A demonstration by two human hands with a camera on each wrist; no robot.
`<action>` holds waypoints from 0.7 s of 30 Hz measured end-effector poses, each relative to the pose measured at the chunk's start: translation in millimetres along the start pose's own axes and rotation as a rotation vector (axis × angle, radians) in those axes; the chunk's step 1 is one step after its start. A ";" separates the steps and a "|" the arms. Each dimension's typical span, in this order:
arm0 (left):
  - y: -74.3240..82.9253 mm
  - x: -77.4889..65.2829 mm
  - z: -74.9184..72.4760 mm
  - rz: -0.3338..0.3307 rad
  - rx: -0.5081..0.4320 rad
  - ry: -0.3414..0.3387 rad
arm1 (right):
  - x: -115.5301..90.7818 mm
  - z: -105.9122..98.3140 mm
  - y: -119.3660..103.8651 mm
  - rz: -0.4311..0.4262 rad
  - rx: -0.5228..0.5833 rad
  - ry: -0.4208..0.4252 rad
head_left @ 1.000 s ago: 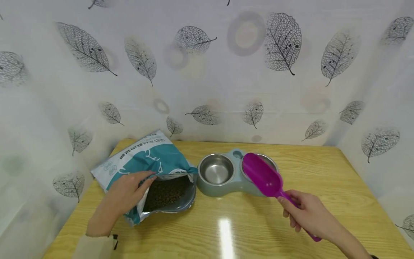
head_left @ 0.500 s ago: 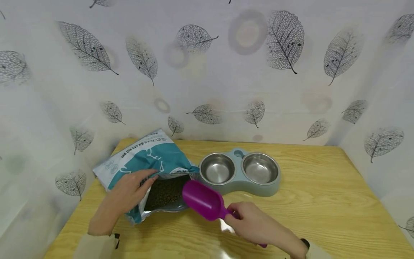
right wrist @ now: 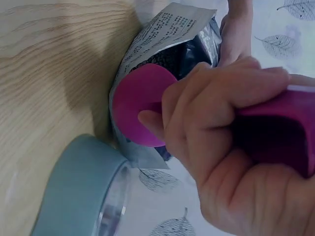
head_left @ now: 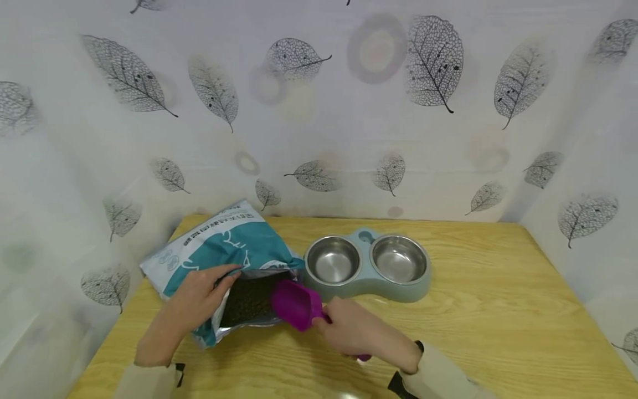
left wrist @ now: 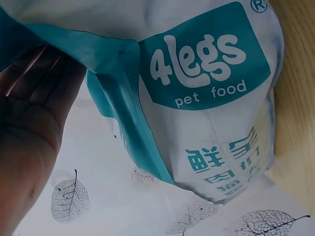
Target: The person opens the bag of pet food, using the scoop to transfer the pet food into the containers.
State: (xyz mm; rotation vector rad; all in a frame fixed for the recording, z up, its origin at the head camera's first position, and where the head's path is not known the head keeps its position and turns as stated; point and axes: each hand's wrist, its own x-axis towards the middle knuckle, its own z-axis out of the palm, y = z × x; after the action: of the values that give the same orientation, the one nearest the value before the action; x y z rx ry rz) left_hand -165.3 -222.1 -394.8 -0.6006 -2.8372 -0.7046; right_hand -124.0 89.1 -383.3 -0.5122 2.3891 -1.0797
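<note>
My right grip (head_left: pixel 354 330) is wrapped round the handle of the purple scoop (head_left: pixel 291 305), its head at the right side of the mouth of the bag (head_left: pixel 259 241); my left grip (head_left: pixel 196 293) pinches the upper lip. If that lip slips, the mouth could sag closed; if I push in too steeply, the scoop could catch the lower rim, spilling brown pellets (head_left: pixel 246 305). The double bowl stand (head_left: pixel 366 287) sits just beside the bag, leaving little room there, but the tabletop (head_left: pixel 478 299) offers more toward me and to the right
</note>
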 end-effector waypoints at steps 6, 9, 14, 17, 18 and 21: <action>-1.6 -0.3 1.4 -0.004 -0.012 0.008 | 16.4 2.5 -0.3 0.035 0.117 -0.047; -2.4 0.0 2.3 0.008 -0.011 0.019 | 20.4 3.3 2.4 0.060 0.202 -0.061; -4.7 0.3 3.5 0.019 -0.005 0.025 | 17.4 2.6 8.3 0.079 0.295 -0.074; -5.7 -0.1 2.9 0.005 -0.007 0.018 | 13.5 1.8 14.4 0.075 0.330 -0.091; -6.0 -0.2 2.6 -0.004 -0.008 0.014 | 12.5 1.5 17.5 0.075 0.348 -0.099; -6.4 -0.5 1.7 -0.023 -0.017 -0.002 | 10.2 1.2 29.1 0.092 0.427 -0.121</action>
State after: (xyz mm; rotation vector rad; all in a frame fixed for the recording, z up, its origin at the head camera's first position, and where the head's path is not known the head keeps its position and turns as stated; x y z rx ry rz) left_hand -167.6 -226.7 -399.1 -0.5720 -2.8476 -0.7333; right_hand -135.9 101.4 -409.1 -0.3035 1.9783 -1.4212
